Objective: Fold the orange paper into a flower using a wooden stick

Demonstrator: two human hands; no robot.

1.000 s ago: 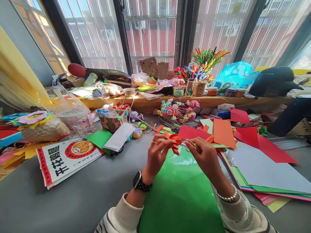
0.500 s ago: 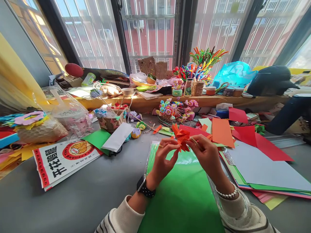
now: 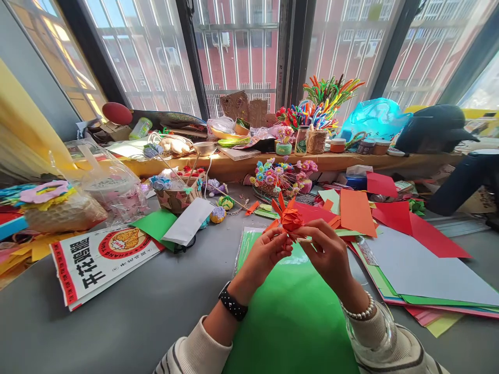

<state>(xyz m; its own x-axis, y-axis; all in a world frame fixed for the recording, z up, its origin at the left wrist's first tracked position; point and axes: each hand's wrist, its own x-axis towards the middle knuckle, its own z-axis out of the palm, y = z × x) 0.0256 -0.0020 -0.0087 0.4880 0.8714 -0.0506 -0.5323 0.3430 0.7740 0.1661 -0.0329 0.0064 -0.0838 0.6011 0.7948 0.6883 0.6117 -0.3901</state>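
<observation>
- Head view: both my hands are raised together over the green sheet (image 3: 290, 311) on the grey surface (image 3: 148, 311).
- My left hand (image 3: 268, 254) pinches the lower edge of an orange paper flower (image 3: 290, 218), fingers closed on it from the left.
- My right hand (image 3: 327, 254) meets it from the right, fingertips closed around a thin wooden stick (image 3: 306, 240) that lies just under the flower; whether these fingers also touch the paper I cannot tell.
- The flower's pointed petals stand up above my fingertips, in the air above the far end of the green sheet.
- A black watch (image 3: 233, 307) sits on my left wrist, a pearl bracelet (image 3: 360, 313) on my right.
- Loose red, orange and grey paper sheets (image 3: 409, 249) lie spread to my right, well apart from my hands.
- A printed bag with red edging (image 3: 97, 257) lies to my left, near a green and white folded paper (image 3: 175, 222).
- Small paper flowers (image 3: 283, 174) stand further back, below the wooden sill (image 3: 390, 161).
</observation>
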